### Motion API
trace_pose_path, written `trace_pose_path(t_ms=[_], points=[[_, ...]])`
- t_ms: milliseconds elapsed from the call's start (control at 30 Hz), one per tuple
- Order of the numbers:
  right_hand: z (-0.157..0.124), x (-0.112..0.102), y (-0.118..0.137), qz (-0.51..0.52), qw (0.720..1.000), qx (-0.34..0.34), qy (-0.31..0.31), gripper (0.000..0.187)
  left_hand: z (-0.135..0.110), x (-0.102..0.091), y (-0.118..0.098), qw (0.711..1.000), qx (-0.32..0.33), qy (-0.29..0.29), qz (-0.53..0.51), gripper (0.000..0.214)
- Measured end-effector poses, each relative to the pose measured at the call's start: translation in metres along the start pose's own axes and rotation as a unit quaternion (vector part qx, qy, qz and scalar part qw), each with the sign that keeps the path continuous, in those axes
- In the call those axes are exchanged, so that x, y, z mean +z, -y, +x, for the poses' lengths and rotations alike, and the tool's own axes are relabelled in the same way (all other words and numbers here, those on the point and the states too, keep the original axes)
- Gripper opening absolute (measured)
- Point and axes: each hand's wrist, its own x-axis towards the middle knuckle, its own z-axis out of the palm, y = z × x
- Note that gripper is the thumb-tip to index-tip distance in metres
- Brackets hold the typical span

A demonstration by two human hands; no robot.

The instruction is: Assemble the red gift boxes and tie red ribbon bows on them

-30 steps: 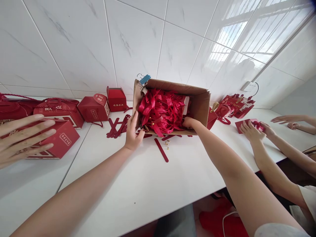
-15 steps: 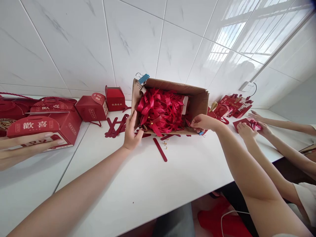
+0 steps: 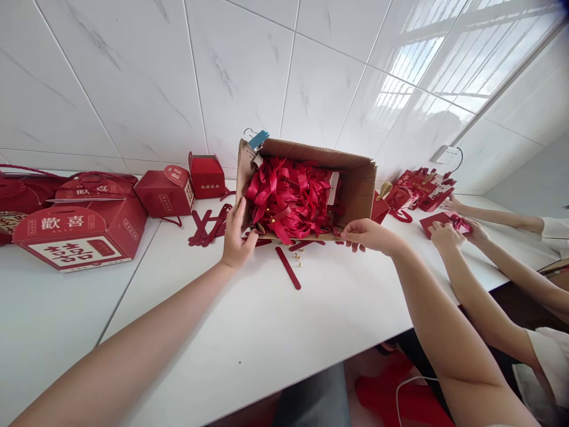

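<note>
An open cardboard box (image 3: pixel 361 184), tipped toward me on the white table, holds a heap of red ribbon bows (image 3: pixel 293 193). My left hand (image 3: pixel 235 242) grips its left front edge, the thumb at the front and the fingers along the side. At the right front corner, my right hand (image 3: pixel 372 235) has thumb and fingers closed on the box's rim. A blue binder clip (image 3: pixel 258 140) sits on the back left corner. In front of the box lie a dark red strip (image 3: pixel 288 270) and several small brass fasteners (image 3: pixel 298 257).
Red printed gift boxes (image 3: pixel 82 234) line the left side, with more red strips (image 3: pixel 208 228) beside them. To the right stand red bags (image 3: pixel 420 188). Another person's hands (image 3: pixel 447 235) hold a red piece with a bow there. A white socket (image 3: pixel 444 155) is on the wall.
My right hand has moved from inside the box's right front corner to its outer front rim. Another person's hand has left the gift box at the left. My left hand keeps its place.
</note>
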Motion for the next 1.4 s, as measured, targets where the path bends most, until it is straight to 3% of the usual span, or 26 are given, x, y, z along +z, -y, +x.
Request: trace_pose_path(t_ms=[133, 267, 367, 500, 600, 700, 767, 867, 933, 1100, 1200, 1400], points=[[-0.005, 0.024, -0.006, 0.063, 0.998, -0.016, 0.007, 0.011, 0.0, 0.0, -0.001, 1.0, -0.002, -0.002, -0.007, 0.077], [-0.008, 0.07, -0.018, 0.097, 0.993, -0.025, -0.055, 0.018, 0.001, 0.0, -0.002, 1.0, 0.008, -0.009, -0.002, 0.076], [-0.002, 0.102, -0.025, 0.081, 0.994, -0.032, -0.067, 0.02, 0.001, -0.001, -0.003, 1.0, 0.012, -0.007, 0.003, 0.078], [0.011, 0.121, -0.024, 0.079, 0.991, -0.058, -0.088, 0.022, 0.0, -0.001, -0.002, 1.0, 0.004, -0.001, 0.0, 0.079], [0.013, 0.121, -0.023, 0.087, 0.987, -0.08, -0.109, 0.027, 0.0, -0.001, -0.001, 1.0, -0.002, 0.0, -0.001, 0.077], [0.007, 0.114, -0.026, 0.091, 0.977, -0.095, -0.17, 0.03, -0.001, 0.0, 0.0, 1.0, -0.002, -0.002, -0.003, 0.077], [0.001, 0.104, -0.028, 0.066, 0.953, -0.129, -0.265, 0.029, -0.001, 0.0, 0.0, 1.0, -0.009, 0.001, -0.005, 0.077], [-0.004, 0.084, -0.032, -0.027, 0.894, -0.224, -0.388, 0.027, -0.001, 0.0, -0.001, 1.0, -0.008, 0.001, -0.003, 0.076], [-0.005, 0.07, -0.034, -0.092, 0.884, -0.266, -0.374, 0.034, 0.0, 0.0, -0.001, 1.0, 0.005, -0.005, 0.002, 0.077], [-0.002, 0.057, -0.042, -0.178, 0.908, -0.27, -0.265, 0.025, 0.001, -0.001, -0.002, 1.0, 0.002, 0.0, 0.005, 0.078], [0.002, 0.058, -0.044, -0.188, 0.902, -0.279, -0.272, 0.025, 0.0, -0.001, -0.002, 1.0, 0.001, -0.002, 0.007, 0.077], [0.015, 0.053, -0.042, -0.286, 0.854, -0.283, -0.33, 0.027, -0.001, 0.001, 0.001, 0.999, -0.021, -0.007, -0.024, 0.069]])
